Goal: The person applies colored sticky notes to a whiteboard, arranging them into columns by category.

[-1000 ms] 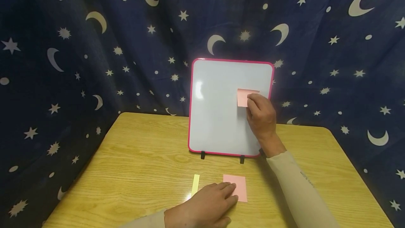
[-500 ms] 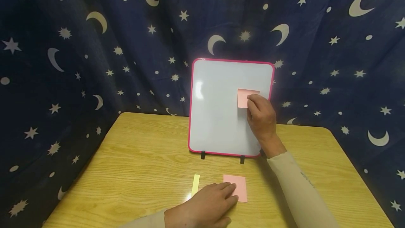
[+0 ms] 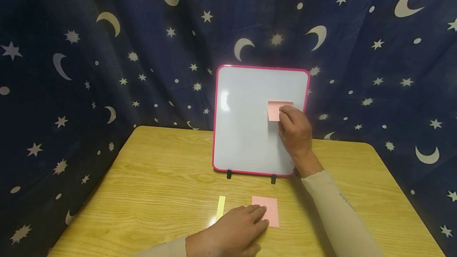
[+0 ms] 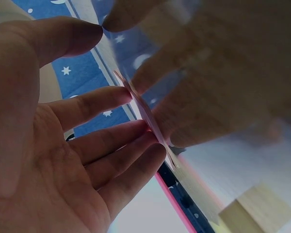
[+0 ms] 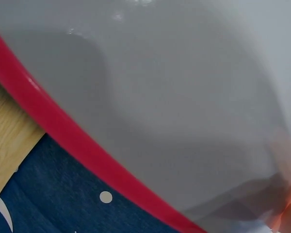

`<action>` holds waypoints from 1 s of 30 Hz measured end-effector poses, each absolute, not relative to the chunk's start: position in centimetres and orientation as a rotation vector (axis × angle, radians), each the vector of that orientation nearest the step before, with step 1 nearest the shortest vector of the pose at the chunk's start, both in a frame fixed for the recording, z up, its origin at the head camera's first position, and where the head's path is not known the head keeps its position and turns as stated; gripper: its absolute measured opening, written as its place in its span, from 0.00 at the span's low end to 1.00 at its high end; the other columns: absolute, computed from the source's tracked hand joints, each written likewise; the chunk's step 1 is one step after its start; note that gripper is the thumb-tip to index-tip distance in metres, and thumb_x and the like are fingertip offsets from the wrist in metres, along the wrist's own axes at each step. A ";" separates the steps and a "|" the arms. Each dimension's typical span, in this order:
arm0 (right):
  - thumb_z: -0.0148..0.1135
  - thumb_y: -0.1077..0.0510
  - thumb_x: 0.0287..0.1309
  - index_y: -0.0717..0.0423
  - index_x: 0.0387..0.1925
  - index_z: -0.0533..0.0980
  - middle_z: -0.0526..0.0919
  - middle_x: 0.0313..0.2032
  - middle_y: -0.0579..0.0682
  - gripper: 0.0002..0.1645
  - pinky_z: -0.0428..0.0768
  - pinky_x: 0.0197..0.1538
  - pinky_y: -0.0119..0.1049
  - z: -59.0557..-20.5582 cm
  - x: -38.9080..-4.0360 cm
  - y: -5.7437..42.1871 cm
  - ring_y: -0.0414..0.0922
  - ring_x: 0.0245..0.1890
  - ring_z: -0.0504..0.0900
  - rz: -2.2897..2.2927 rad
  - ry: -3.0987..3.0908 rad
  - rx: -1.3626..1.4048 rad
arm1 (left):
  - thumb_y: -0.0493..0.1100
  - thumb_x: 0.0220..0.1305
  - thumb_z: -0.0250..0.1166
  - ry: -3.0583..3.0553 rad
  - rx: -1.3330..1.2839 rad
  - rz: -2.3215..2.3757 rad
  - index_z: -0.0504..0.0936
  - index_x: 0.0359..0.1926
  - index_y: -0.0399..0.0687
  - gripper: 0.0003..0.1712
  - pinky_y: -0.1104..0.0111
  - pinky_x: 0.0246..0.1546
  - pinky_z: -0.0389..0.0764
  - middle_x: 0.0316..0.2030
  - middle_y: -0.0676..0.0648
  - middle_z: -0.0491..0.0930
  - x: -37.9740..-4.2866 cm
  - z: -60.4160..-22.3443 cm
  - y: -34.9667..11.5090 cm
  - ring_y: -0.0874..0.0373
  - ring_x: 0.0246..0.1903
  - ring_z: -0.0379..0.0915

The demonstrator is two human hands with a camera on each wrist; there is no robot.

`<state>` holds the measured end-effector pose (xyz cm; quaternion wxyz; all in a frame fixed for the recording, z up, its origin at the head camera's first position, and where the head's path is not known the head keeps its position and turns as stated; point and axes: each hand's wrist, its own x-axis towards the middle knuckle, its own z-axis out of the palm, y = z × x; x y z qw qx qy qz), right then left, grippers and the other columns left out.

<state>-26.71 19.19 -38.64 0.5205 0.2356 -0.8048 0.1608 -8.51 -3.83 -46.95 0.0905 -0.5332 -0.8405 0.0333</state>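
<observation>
Pink sticky note (image 3: pixel 273 112) in front of the whiteboard (image 3: pixel 246 138), half covered by the right hand (image 3: pixel 297 132)

Much of the note's right side is lost behind curled fingers. Their grip is narrow, pinching the paper, though the contact itself is out of sight, and I can't tell whether the back of the note meets the board. From the right wrist, the view is nearly all board and red frame, with only a blurred orange-pink patch at the lower right edge.

The left hand (image 3: pixel 233 227) hides the near left corner of a second pink note (image 3: pixel 272 211) on the table (image 3: pixel 160 169), and the lower end of a yellow strip (image 3: pixel 221 205) runs out of sight beside it. Its grip is wide, fingers spread, tips resting on that second note, which the left wrist view shows almost edge-on. Both sleeves (image 3: pixel 335 207) are cut off at the bottom.

What shows of the first note is pale pink and plain, straight down its left side, with a darker band along the top. It sits right of the board's centre and a little above the middle.
</observation>
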 end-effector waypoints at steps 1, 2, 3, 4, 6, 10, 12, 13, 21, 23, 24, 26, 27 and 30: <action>0.70 0.77 0.56 0.68 0.39 0.83 0.87 0.46 0.62 0.10 0.85 0.59 0.52 -38.7 -26.7 19.2 0.60 0.49 0.86 0.386 -1.929 0.563 | 0.63 0.64 0.68 -2.494 -1.584 0.101 0.78 0.59 0.54 0.29 0.68 0.58 0.81 0.66 0.46 0.77 -8.5 -47.0 -3.8 0.56 0.67 0.74; 0.70 0.77 0.56 0.68 0.39 0.83 0.87 0.46 0.62 0.10 0.85 0.59 0.52 -38.7 -26.7 19.2 0.60 0.49 0.86 0.386 -1.928 0.562 | 0.63 0.64 0.68 -2.491 -1.582 0.102 0.78 0.58 0.54 0.29 0.68 0.58 0.81 0.66 0.47 0.77 -8.5 -46.9 -3.8 0.56 0.66 0.74; 0.70 0.77 0.56 0.68 0.39 0.83 0.87 0.46 0.62 0.09 0.85 0.59 0.52 -38.7 -26.7 19.2 0.60 0.49 0.86 0.388 -1.928 0.561 | 0.63 0.63 0.68 -2.487 -1.580 0.101 0.79 0.58 0.54 0.29 0.68 0.58 0.81 0.66 0.46 0.77 -8.5 -46.9 -3.8 0.56 0.66 0.74; 0.70 0.77 0.56 0.68 0.39 0.83 0.87 0.46 0.62 0.09 0.85 0.59 0.52 -38.7 -26.7 19.2 0.60 0.49 0.86 0.389 -1.928 0.561 | 0.63 0.63 0.69 -2.483 -1.579 0.102 0.79 0.58 0.54 0.28 0.68 0.58 0.81 0.65 0.46 0.77 -8.5 -46.9 -3.8 0.56 0.66 0.75; 0.70 0.77 0.56 0.68 0.39 0.83 0.87 0.46 0.62 0.09 0.85 0.59 0.52 -38.7 -26.7 19.3 0.60 0.49 0.86 0.392 -1.929 0.561 | 0.63 0.63 0.69 -2.479 -1.578 0.099 0.79 0.57 0.54 0.28 0.68 0.58 0.81 0.65 0.46 0.77 -8.5 -47.0 -3.8 0.56 0.66 0.75; 0.70 0.77 0.56 0.69 0.40 0.83 0.87 0.46 0.62 0.09 0.85 0.59 0.51 -38.7 -26.7 19.3 0.60 0.49 0.86 0.399 -1.929 0.560 | 0.63 0.63 0.68 -2.477 -1.585 0.096 0.79 0.58 0.53 0.29 0.68 0.59 0.81 0.65 0.46 0.77 -8.5 -47.0 -3.8 0.55 0.66 0.75; 0.70 0.77 0.56 0.69 0.40 0.84 0.87 0.46 0.62 0.09 0.85 0.59 0.52 -38.7 -26.7 19.3 0.60 0.49 0.86 0.402 -1.928 0.558 | 0.63 0.64 0.68 -2.474 -1.588 0.095 0.79 0.59 0.53 0.29 0.68 0.59 0.81 0.66 0.46 0.77 -8.5 -47.0 -3.8 0.55 0.66 0.75; 0.70 0.77 0.56 0.69 0.40 0.84 0.87 0.46 0.62 0.09 0.84 0.59 0.52 -38.8 -26.7 19.3 0.60 0.49 0.86 0.403 -1.927 0.557 | 0.63 0.64 0.68 -2.474 -1.590 0.094 0.79 0.59 0.53 0.29 0.68 0.59 0.81 0.66 0.46 0.77 -8.5 -47.1 -3.8 0.55 0.66 0.75; 0.70 0.76 0.56 0.69 0.40 0.84 0.87 0.46 0.62 0.10 0.84 0.60 0.52 -38.8 -26.7 19.3 0.60 0.50 0.86 0.413 -1.929 0.550 | 0.63 0.64 0.68 -2.467 -1.586 0.102 0.79 0.60 0.53 0.29 0.68 0.59 0.81 0.66 0.46 0.77 -8.5 -47.1 -3.8 0.55 0.66 0.75; 0.70 0.76 0.56 0.69 0.40 0.84 0.88 0.47 0.62 0.09 0.84 0.60 0.52 -38.8 -26.7 19.3 0.60 0.50 0.86 0.413 -1.929 0.551 | 0.63 0.64 0.68 -2.464 -1.584 0.103 0.79 0.59 0.53 0.29 0.68 0.59 0.81 0.65 0.46 0.77 -8.5 -47.1 -3.8 0.55 0.65 0.75; 0.70 0.76 0.56 0.70 0.40 0.84 0.87 0.47 0.62 0.09 0.84 0.61 0.52 -38.8 -26.7 19.3 0.60 0.50 0.86 0.413 -1.930 0.554 | 0.63 0.64 0.68 -2.463 -1.584 0.103 0.79 0.59 0.53 0.29 0.68 0.59 0.81 0.65 0.46 0.77 -8.5 -47.1 -3.8 0.55 0.65 0.75; 0.70 0.75 0.57 0.70 0.41 0.84 0.87 0.47 0.62 0.10 0.84 0.61 0.52 -38.9 -26.7 19.4 0.60 0.50 0.86 0.410 -1.932 0.558 | 0.63 0.64 0.68 -2.465 -1.583 0.098 0.79 0.59 0.53 0.29 0.68 0.58 0.81 0.65 0.46 0.77 -8.5 -47.2 -3.8 0.55 0.65 0.75; 0.69 0.74 0.57 0.70 0.42 0.84 0.87 0.47 0.63 0.10 0.84 0.61 0.52 -38.9 -26.7 19.4 0.60 0.50 0.86 0.408 -1.934 0.562 | 0.63 0.64 0.68 -2.467 -1.584 0.096 0.79 0.59 0.53 0.29 0.68 0.58 0.81 0.65 0.46 0.77 -8.5 -47.2 -3.8 0.55 0.66 0.75; 0.69 0.72 0.58 0.70 0.43 0.84 0.87 0.48 0.63 0.11 0.83 0.60 0.53 -39.1 -26.8 19.6 0.61 0.51 0.85 0.398 -1.930 0.575 | 0.62 0.65 0.68 -2.473 -1.585 0.099 0.79 0.60 0.53 0.29 0.68 0.58 0.81 0.66 0.46 0.77 -8.5 -47.2 -3.8 0.55 0.66 0.75</action>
